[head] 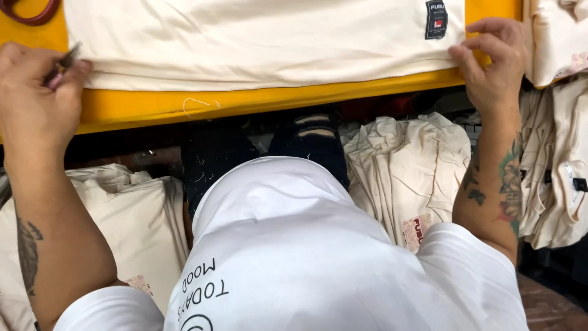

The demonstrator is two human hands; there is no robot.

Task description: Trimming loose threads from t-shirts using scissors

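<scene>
A cream garment [257,40] lies spread flat on a yellow table [141,107], its hem along the near edge. My left hand [33,92] pinches the hem's left corner and also holds a small thin metal tool [61,64] between its fingers. My right hand [493,61] grips the hem's right corner near a dark sewn label [436,19]. Both forearms reach up from below, and my white printed shirt fills the lower middle.
Piles of cream garments lie below the table at left [128,220] and at right [407,171]. More cream garments hang or stack at the right edge [560,153]. A red loop [30,12] sits at the table's top left corner.
</scene>
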